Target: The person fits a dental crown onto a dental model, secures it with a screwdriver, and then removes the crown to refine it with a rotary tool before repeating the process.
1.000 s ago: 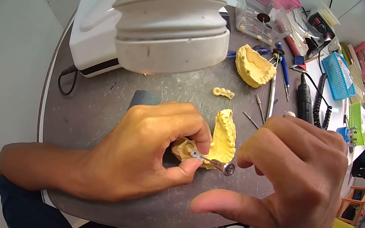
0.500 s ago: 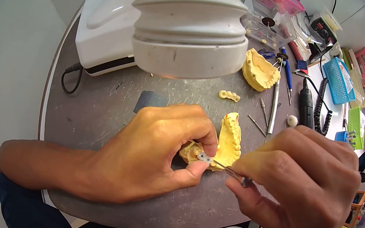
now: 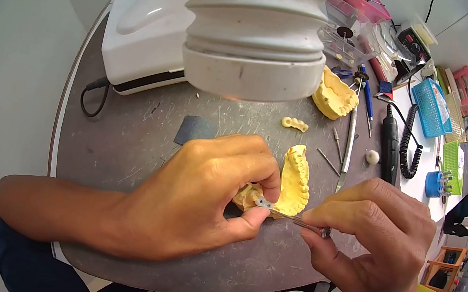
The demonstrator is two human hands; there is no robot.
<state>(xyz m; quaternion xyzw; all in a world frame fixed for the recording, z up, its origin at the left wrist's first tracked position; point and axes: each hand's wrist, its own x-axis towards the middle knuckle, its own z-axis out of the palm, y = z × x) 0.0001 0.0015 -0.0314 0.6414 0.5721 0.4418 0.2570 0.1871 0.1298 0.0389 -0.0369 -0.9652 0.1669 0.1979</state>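
My left hand (image 3: 200, 202) is closed, its thumb and index finger pinching a small grey-white piece with dark holes (image 3: 263, 203) against the near left part of a yellow plaster dental model (image 3: 294, 184). Between the fingers of my right hand (image 3: 369, 243) is a thin metal tool (image 3: 296, 220); its tip reaches toward the pinched piece, and whether the two touch cannot be made out. The palm and remaining fingers of the left hand hide part of the model. Beyond the model lies a short row of cream-coloured false teeth (image 3: 294, 123).
A white ribbed suction hose (image 3: 247, 68) hangs over the table. Behind it sits a white machine (image 3: 149, 26). A second plaster model (image 3: 335, 95), a blue-handled knife (image 3: 367, 97), loose burs (image 3: 328, 160) and a black handpiece (image 3: 391, 141) lie at the right. Grey abrasive paper (image 3: 195, 131) lies left.
My right hand has drawn slightly lower and turned, so the tool lies flatter. The left hand keeps its pinch on the small piece. The whole view has shifted a little.
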